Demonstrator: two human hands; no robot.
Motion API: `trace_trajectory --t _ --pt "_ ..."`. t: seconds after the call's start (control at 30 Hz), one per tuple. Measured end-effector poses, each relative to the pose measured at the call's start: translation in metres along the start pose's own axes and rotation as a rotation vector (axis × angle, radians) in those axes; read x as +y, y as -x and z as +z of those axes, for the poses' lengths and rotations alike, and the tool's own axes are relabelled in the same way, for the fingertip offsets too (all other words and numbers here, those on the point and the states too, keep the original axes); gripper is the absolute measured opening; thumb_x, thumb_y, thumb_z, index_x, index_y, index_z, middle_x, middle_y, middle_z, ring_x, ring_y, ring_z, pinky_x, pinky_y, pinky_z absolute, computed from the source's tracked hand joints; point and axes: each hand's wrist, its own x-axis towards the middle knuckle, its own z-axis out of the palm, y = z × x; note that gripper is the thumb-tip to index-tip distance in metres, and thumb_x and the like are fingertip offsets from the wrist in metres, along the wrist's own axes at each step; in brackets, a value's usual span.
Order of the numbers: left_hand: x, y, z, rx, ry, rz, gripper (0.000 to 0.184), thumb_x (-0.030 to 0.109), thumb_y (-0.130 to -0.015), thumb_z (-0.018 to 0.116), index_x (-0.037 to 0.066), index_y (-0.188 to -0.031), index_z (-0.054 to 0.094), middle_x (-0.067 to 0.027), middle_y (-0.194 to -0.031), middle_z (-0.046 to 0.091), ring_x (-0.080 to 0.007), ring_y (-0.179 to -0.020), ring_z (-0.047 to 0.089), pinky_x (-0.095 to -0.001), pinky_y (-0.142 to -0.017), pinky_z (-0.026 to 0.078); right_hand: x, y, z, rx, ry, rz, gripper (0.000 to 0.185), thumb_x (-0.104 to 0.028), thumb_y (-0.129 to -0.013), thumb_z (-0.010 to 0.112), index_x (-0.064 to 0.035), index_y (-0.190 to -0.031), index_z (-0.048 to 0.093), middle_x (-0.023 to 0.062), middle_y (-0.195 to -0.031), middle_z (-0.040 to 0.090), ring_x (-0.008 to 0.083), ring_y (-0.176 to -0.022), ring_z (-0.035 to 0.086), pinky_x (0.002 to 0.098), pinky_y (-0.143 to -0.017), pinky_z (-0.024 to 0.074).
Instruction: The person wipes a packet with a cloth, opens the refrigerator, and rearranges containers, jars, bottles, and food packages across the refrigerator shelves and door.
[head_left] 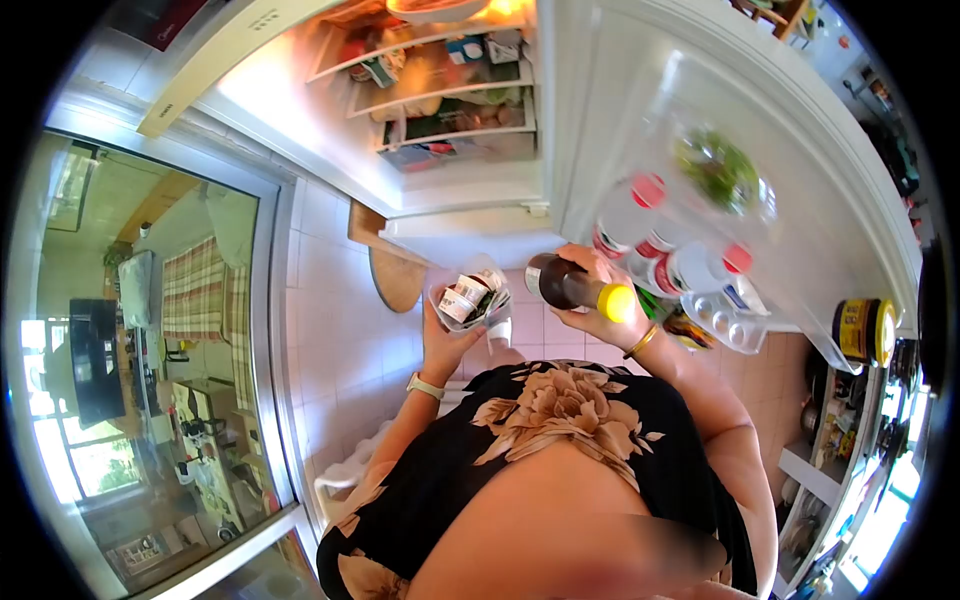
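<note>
Two hands of ours are full near the middle of the frame. Our left hand (448,338) grips a clear tub (452,318) from below, small packets (468,296) inside. To its right, our right hand (597,325) is closed around a dark bottle (562,282), which slants slightly down rightward, base left, yellow cap (615,302) right; the base end juts out left of our fingers. Right of that, the fridge door (800,190) holds red-capped bottles (690,268) and leafy greens (718,168).
</note>
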Motion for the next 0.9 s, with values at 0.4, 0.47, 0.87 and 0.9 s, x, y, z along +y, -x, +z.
trace_trajectory --t 0.4,0.47,0.87,0.9 --pt "0.011 -0.099 -0.130 -0.075 -0.034 0.009 0.098 0.015 -0.073 0.088 0.004 -0.147 0.025 -0.0142 -0.139 0.042 -0.0269 -0.131 0.048 -0.0413 -0.110 0.042 0.027 -0.220 0.130 0.138 -0.038 0.221 0.068 -0.025 -0.071 0.087 -0.0020 -0.126 0.056 0.0199 -0.115 0.065 0.0357 -0.101 0.066 0.0401 -0.090 0.0535" --pt "0.013 -0.103 -0.143 -0.073 -0.007 0.021 0.098 0.015 -0.074 0.088 0.004 -0.148 0.024 -0.0148 -0.140 0.042 -0.0271 -0.131 0.047 -0.0416 -0.110 0.042 0.018 -0.254 0.136 0.142 -0.017 0.208 0.069 -0.028 -0.071 0.087 -0.0018 -0.126 0.055 0.0203 -0.113 0.066 0.0365 -0.100 0.067 0.0411 -0.090 0.0535" --pt "-0.032 -0.078 -0.187 0.029 -0.055 0.083 0.102 0.020 -0.074 0.091 0.003 -0.148 0.023 -0.0169 -0.140 0.044 -0.0278 -0.131 0.050 -0.0419 -0.108 0.044 0.009 -0.449 0.147 0.094 0.071 0.084 0.063 -0.039 -0.069 0.082 -0.0006 -0.113 0.057 0.0233 -0.103 0.068 0.0387 -0.096 0.068 0.0446 -0.086 0.0542" --pt "-0.034 -0.073 -0.185 0.044 -0.043 0.079 0.102 0.020 -0.074 0.091 0.003 -0.148 0.023 -0.0169 -0.140 0.044 -0.0278 -0.131 0.050 -0.0419 -0.108 0.044 0.008 -0.450 0.151 0.107 0.080 0.090 0.066 -0.040 -0.069 0.082 -0.0001 -0.115 0.057 0.0235 -0.103 0.068 0.0389 -0.097 0.068 0.0447 -0.087 0.0541"
